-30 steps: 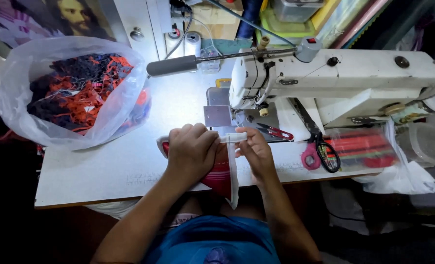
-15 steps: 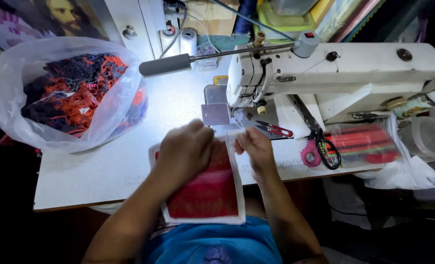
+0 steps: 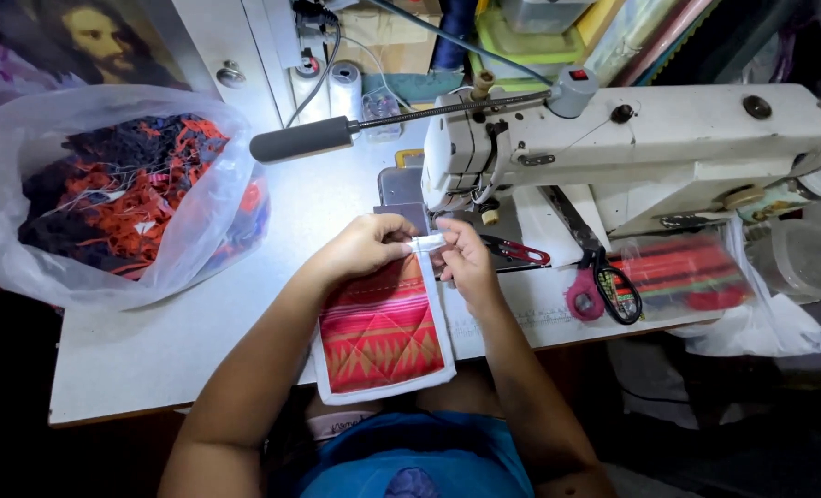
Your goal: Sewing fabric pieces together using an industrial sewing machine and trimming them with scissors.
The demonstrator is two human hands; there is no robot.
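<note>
white worktable [image 3: 152, 341] spans the view, lit from the far side. sewing machine [image 3: 631, 138], cream-white, occupies the far right of the table, its head end toward the centre. clear plastic bag [image 3: 106, 194] sits at far left, bulging with red, orange and dark fabric scraps. second clear bag [image 3: 696, 277] lies at right under the machine arm, holding red striped pieces; a clear tub [image 3: 802, 258] is just right of it.

quilted pad [image 3: 381, 332], red and pink stripes with an orange triangle pattern and white binding around the edge, lies at near centre, its near edge overhanging the table edge toward the person, its far edge just short of the machine's needle area.

left hand [image 3: 366, 247] rests on the far left corner of the pad, fingers curled, pinching the white binding at the top edge. right hand [image 3: 466, 260] is at the far right corner, thumb and fingers pressed together on the same white strip; the two hands nearly touch.

pink-handled scissors [image 3: 599, 277] lie right of the right hand. small red snips [image 3: 516, 249] lie between hand and scissors. two white thread cones [image 3: 329, 88] stand at far centre.
</note>
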